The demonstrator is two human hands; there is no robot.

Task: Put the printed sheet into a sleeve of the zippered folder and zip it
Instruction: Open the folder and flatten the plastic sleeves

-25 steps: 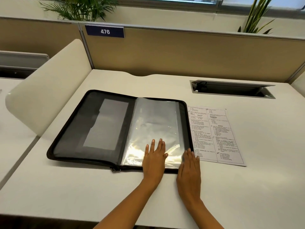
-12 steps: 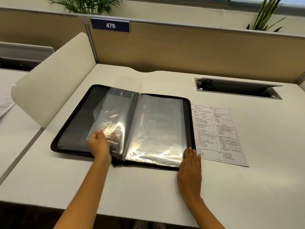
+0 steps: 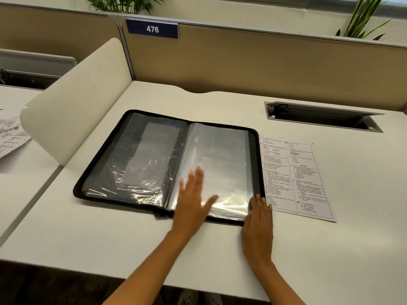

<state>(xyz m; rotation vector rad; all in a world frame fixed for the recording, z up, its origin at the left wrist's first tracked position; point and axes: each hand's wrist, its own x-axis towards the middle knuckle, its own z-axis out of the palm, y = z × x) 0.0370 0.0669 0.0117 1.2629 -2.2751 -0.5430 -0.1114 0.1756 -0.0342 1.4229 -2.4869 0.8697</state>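
With one clear sleeve just turned leftward, we lay our flat, empty left hand (image 3: pixel 193 199) on the open black zippered folder (image 3: pixel 169 166) near the counter's front edge, open right hand (image 3: pixel 257 219) steadying its corner, white printed sheet (image 3: pixel 295 177) waiting alongside.

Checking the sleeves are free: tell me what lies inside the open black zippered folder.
Open black zippered folder: clear plastic sleeves, apparently empty; left hand covers part. Printed sheet lies outside.

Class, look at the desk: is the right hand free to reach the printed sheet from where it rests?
Probably yes: the right hand lies flat and empty at the folder's corner, the printed sheet uncovered right beside it.
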